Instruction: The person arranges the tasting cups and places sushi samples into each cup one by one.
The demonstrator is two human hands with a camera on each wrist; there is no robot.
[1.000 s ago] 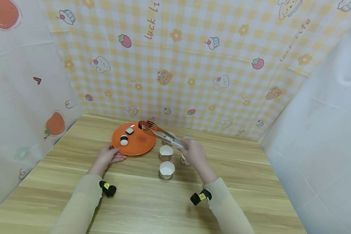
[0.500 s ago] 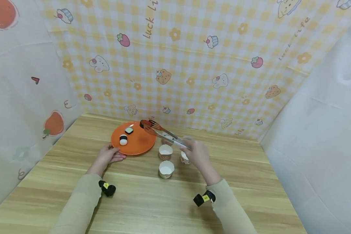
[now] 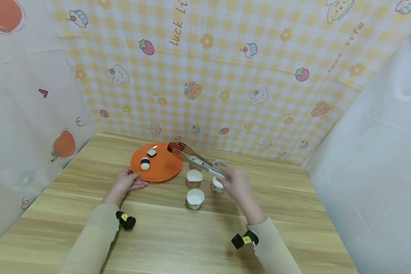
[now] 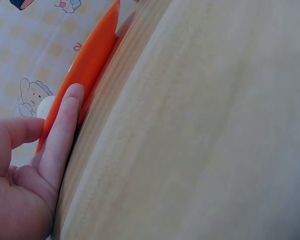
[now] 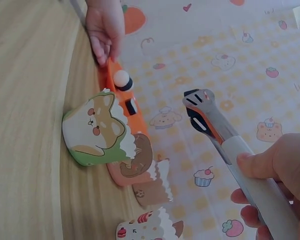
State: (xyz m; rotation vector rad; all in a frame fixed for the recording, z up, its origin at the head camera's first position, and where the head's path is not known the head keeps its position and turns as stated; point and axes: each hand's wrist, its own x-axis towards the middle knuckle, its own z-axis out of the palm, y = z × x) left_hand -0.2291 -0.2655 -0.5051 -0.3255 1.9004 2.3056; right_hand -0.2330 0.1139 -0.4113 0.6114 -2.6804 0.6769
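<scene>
My left hand [image 3: 125,182] pinches the near-left rim of an orange plate [image 3: 162,169], thumb on top and straight fingers underneath, as the left wrist view shows. On the plate lie a white sushi piece with a black band [image 3: 145,164] and a smaller white-topped sushi piece with dark sides [image 3: 152,153]. My right hand [image 3: 238,184] grips metal tongs [image 5: 250,172] by their pale handle. Between the tong tips is a dark-sided sushi piece [image 3: 172,147], held above the plate's far right edge; the tips partly hide it.
Several printed paper cups stand right of the plate: a front cup [image 3: 195,199], a middle cup [image 3: 194,179] and a right cup [image 3: 217,185] among them. The tongs and right hand partly cover those behind. A checked cloth [image 3: 226,110] rises at the wooden table's [image 3: 178,239] back edge.
My right hand has drawn back to the right and slightly nearer, carrying the tongs and dark sushi piece toward the plate's right edge. The left hand and plate stay in place.
</scene>
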